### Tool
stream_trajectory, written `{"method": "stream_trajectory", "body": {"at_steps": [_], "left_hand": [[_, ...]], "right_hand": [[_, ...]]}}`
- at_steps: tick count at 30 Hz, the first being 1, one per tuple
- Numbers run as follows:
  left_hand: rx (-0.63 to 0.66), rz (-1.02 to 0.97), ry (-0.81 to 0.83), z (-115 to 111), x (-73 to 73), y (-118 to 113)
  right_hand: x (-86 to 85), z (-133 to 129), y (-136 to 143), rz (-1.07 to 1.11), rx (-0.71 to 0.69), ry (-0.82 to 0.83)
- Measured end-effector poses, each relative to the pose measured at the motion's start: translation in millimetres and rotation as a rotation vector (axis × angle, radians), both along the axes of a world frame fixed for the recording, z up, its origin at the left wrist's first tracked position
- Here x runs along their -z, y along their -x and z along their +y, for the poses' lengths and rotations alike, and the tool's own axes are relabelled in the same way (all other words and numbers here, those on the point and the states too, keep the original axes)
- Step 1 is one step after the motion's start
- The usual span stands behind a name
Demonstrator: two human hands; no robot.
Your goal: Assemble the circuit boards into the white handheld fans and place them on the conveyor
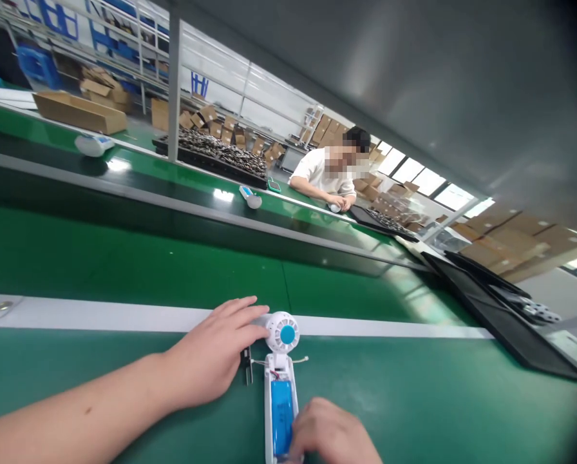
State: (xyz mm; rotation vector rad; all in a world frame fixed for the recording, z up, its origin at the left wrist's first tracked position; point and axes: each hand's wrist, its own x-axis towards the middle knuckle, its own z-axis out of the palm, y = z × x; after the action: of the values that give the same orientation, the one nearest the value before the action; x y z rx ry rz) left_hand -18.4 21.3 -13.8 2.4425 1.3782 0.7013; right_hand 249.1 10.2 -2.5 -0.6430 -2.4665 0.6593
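**Opened handheld fan under both hands**

While the handheld fan (281, 380) lies on the green table (414, 399) with its blue battery (281, 416) exposed, your left hand (211, 357) rests open against its round head, and your right hand (331, 435) curls over the handle's lower end. Across the conveyor (124, 258), a co-worker (324, 174) sits.

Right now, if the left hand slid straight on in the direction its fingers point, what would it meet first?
The left hand points right, and its fingertips already reach the round white fan head with a blue centre. That head comes first; whether they touch it is hard to judge. Past it lies bare green belt.
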Motion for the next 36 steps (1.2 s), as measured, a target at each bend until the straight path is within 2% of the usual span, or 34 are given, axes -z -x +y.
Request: {"method": "stream_trajectory", "body": {"at_steps": [4, 6, 8, 11, 14, 20, 22, 25, 27, 30, 33, 36], "left_hand": [[0.113, 0.059, 0.024, 1, -7.0, 0], [0.125, 0.073, 0.015, 1, -6.2, -2], [0.116, 0.08, 0.002, 2, -3.7, -4], [0.097, 0.09, -0.005, 3, -2.2, -6], [0.09, 0.083, 0.034, 0, -8.7, -7], [0.015, -0.142, 0.294, -13, -32.1, -13], [0.003, -0.195, 0.389, -15, -34.0, -16], [-0.031, -0.279, 0.438, -17, -26.8, -23], [-0.108, -0.361, 0.424, -16, -18.8, -27], [-0.176, -0.436, 0.412, -17, -10.9, -31], [-0.133, -0.418, 0.405, -18, -10.7, -32], [-0.08, -0.384, 0.394, -18, -13.5, -31]], "right_hand": [[3.1, 9, -12, -0.01, 0.613, 0.274], [3.7, 15, -8, -0.046, 0.691, 0.474], [5.0, 18, -1, -0.03, 0.666, 0.597], [9.2, 19, 12, 0.098, 0.677, 0.677], [13.4, 19, 20, 0.226, 0.715, 0.751], [11.5, 24, 30, 0.275, 0.599, 0.654], [10.8, 27, 34, 0.269, 0.614, 0.686], [12.9, 28, 40, 0.273, 0.615, 0.724], [15.6, 26, 44, 0.295, 0.55, 0.649], [19.1, 18, 48, 0.3, 0.412, 0.41], [19.5, 10, 51, 0.232, 0.304, 0.206], [17.3, 6, 53, 0.18, 0.286, 0.135]]}}
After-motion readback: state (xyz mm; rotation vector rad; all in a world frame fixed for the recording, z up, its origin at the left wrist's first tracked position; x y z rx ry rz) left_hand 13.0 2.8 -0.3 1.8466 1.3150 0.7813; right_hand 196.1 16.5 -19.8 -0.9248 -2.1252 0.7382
